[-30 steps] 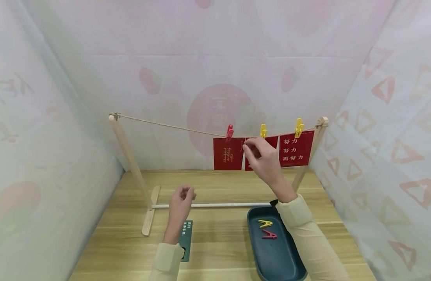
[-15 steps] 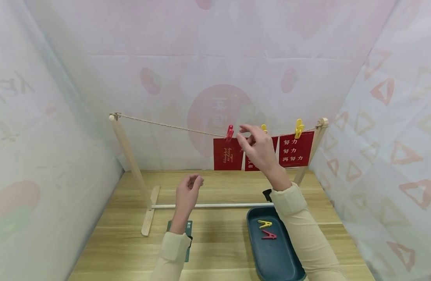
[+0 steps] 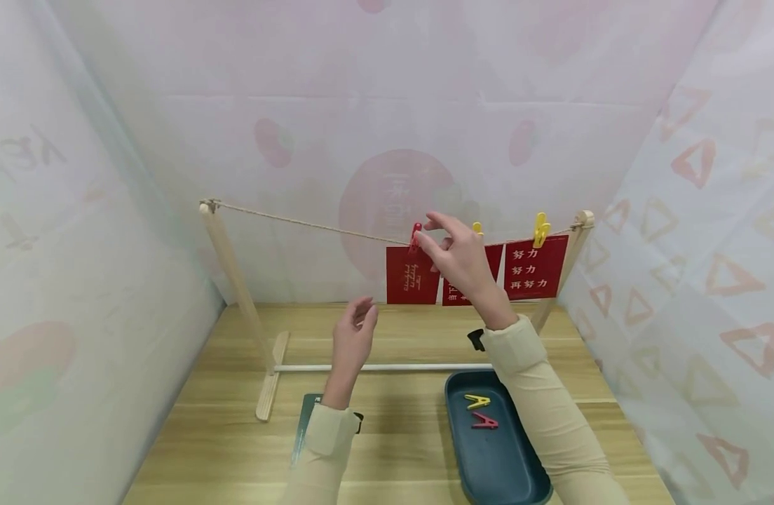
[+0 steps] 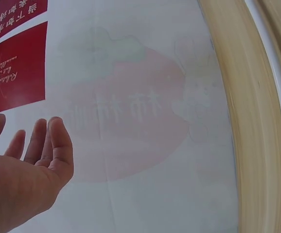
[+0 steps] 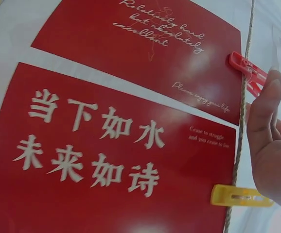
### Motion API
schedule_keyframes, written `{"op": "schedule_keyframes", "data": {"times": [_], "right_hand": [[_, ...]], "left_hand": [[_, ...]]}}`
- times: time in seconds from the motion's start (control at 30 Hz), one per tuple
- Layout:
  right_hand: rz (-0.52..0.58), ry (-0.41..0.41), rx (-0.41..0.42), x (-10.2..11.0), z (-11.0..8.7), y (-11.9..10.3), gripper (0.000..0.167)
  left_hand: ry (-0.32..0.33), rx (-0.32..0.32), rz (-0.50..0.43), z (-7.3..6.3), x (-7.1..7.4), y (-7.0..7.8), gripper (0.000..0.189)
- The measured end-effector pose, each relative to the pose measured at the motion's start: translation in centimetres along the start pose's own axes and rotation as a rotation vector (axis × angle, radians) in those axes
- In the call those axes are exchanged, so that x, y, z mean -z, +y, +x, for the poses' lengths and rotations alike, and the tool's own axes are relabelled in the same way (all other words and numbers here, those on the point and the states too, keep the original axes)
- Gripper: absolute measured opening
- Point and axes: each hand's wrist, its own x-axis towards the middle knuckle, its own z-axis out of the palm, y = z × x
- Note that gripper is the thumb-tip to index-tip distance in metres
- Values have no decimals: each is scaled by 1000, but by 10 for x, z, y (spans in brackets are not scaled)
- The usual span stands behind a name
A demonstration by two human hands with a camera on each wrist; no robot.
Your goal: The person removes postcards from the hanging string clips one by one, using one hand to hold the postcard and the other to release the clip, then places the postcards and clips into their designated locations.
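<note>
My right hand (image 3: 465,256) is raised at the string, thumb and index finger spread beside the handles of a red clothespin (image 3: 415,237). In the right wrist view a fingertip overlaps that clothespin (image 5: 247,73); whether it touches is hard to tell. The clothespin holds the leftmost red card (image 3: 412,277), printed with gold script. My left hand (image 3: 352,337) hovers below and left of this card, fingers loosely bent and holding nothing. The middle red card (image 5: 106,145) hangs by a yellow clothespin (image 5: 240,195), partly behind my right hand in the head view.
A third red card (image 3: 535,266) hangs by a yellow clothespin (image 3: 541,230) near the right post. The string (image 3: 299,221) runs between wooden posts. A dark blue tray (image 3: 497,463) holds two clothespins. A green card (image 3: 303,424) lies partly under my left sleeve.
My right hand has moved left along the string from the middle card to the red clothespin, its thumb and index finger spreading apart. My left hand has risen and shifted right.
</note>
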Motion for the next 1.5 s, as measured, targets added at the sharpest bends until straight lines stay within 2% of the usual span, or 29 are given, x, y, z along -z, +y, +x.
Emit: {"op": "schedule_keyframes", "data": {"times": [0.23,0.6,0.83,1.07,1.3,1.5], "right_hand": [[-31,-5,-14,-2,5,-3,47],[-51,-53,-52,-5,7,-3,49],[-40,-66,-60,-4,8,-3,40],[-27,-80,-42,-7,10,-3,35],[-8,-87,-66,-6,10,-1,33],[26,-89,-83,-5,12,-1,33]], "left_hand": [[-35,-4,16,5,-15,8,36],[-87,-30,31,8,-27,11,39],[-108,-32,64,10,-33,15,39],[-38,-38,50,11,-36,19,28],[-5,-25,30,12,-36,19,18],[16,-25,33,11,-35,20,17]]}}
